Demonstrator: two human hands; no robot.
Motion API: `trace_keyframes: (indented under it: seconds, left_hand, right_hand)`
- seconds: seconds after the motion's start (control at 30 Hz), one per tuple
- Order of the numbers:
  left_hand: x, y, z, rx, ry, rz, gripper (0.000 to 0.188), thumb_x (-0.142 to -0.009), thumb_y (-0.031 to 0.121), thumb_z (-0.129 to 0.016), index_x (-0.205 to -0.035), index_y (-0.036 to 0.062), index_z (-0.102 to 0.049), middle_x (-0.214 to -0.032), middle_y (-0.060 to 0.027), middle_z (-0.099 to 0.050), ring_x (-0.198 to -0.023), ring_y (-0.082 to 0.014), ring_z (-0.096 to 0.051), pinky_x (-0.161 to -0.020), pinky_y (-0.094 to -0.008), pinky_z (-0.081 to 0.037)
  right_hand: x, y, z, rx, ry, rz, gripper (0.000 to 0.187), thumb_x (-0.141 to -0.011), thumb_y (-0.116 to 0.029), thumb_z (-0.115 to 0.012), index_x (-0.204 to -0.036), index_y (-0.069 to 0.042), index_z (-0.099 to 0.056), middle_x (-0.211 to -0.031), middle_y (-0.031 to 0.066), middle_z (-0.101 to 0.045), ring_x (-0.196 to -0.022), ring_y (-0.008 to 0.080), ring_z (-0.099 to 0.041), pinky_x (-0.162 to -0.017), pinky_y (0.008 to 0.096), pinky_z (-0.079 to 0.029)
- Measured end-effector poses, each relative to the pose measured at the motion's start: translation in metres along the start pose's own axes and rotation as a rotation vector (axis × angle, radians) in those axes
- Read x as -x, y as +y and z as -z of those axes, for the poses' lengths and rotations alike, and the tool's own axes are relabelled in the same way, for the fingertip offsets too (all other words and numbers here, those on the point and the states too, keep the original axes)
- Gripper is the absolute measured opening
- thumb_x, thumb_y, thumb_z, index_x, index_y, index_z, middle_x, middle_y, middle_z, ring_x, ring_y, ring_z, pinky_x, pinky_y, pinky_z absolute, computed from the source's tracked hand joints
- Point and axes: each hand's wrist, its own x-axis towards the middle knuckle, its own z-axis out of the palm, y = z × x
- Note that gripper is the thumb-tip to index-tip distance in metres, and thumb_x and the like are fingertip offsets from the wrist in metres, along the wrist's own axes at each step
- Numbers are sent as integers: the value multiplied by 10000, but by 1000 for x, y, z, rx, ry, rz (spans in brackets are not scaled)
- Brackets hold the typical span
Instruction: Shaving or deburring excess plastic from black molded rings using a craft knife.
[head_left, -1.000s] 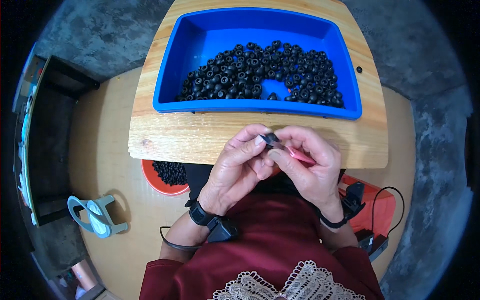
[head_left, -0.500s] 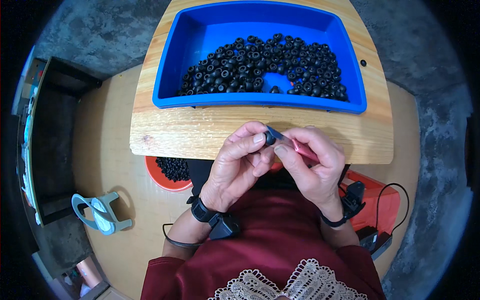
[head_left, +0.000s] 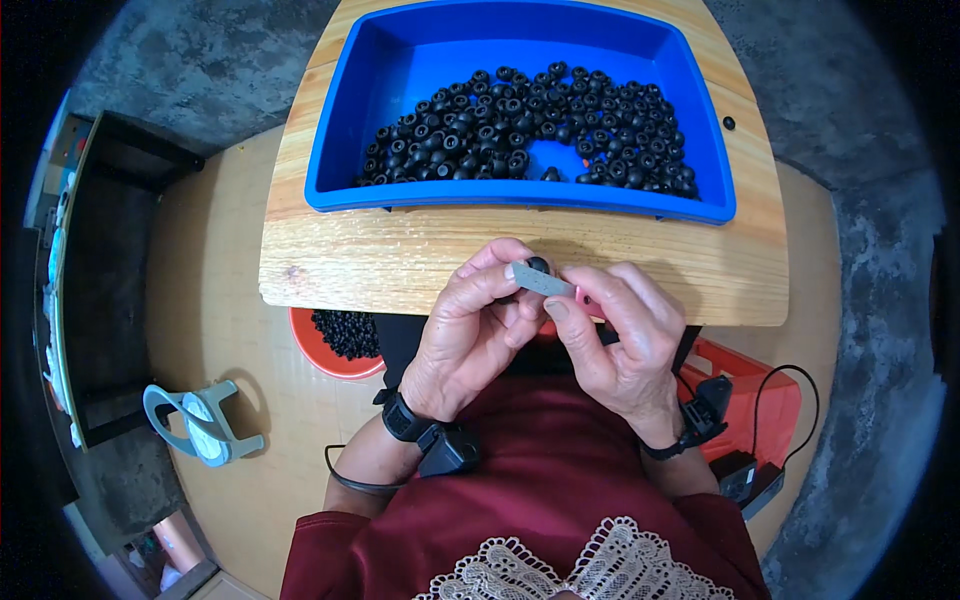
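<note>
Between the thumb and fingers of my left hand (head_left: 470, 325) is a small round black rubber piece (head_left: 538, 265). My right hand (head_left: 630, 345) grips a knife by its pink-red handle (head_left: 590, 300). The knife's flat grey blade (head_left: 542, 280) lies across the near side of the rubber piece, its tip close to my left thumb. Both hands are above the near edge of the wooden table (head_left: 400, 250). Beyond them stands a blue tray (head_left: 520, 201) with many similar black pieces (head_left: 470, 135) heaped in it.
One loose black piece (head_left: 729, 123) lies on the table right of the tray. Below the table on the left, a red-orange basin (head_left: 340, 370) holds small black pieces. A red crate (head_left: 765, 400) with a black cable stands at the right. A grey-blue stool (head_left: 215, 425) is on the floor.
The knife blade has turned from edge-on to showing its flat grey face, and has dropped slightly toward me. My right hand has rotated with it; the left hand has barely moved.
</note>
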Motion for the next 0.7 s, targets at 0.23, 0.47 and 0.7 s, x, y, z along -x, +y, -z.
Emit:
trace_keyframes:
  seconds: [0.23, 0.47, 0.7]
  left_hand:
    - [0, 1, 3, -1, -38, 27, 116, -869, 57, -568, -979, 20, -568, -764, -98, -602, -594, -131, -553, -479, -204, -429]
    - [1, 1, 4, 29, -9, 18, 118, -865, 51, -567, -978, 17, -563, -822, -85, -613, -658, -131, -597, -504, -198, -448]
    - [1, 1, 5, 13, -20, 20, 114, -862, 57, -567, -966, 9, -560, -802, -87, -613, -646, -131, -594, -508, -195, -464]
  right_hand:
    - [0, 1, 0, 4, -2, 11, 169, -752, -137, -717, -845, -21, -638, -623, 57, -534, -506, 185, -546, -434, 297, -419]
    - [0, -1, -1, 13, -6, 11, 158, -759, -134, -710, -845, -20, -641, -624, 54, -535, -507, 183, -548, -435, 296, -421]
    - [2, 2, -1, 12, -5, 26, 142, -767, -132, -703, -826, -21, -635, -623, 57, -534, -500, 189, -538, -435, 302, -415]
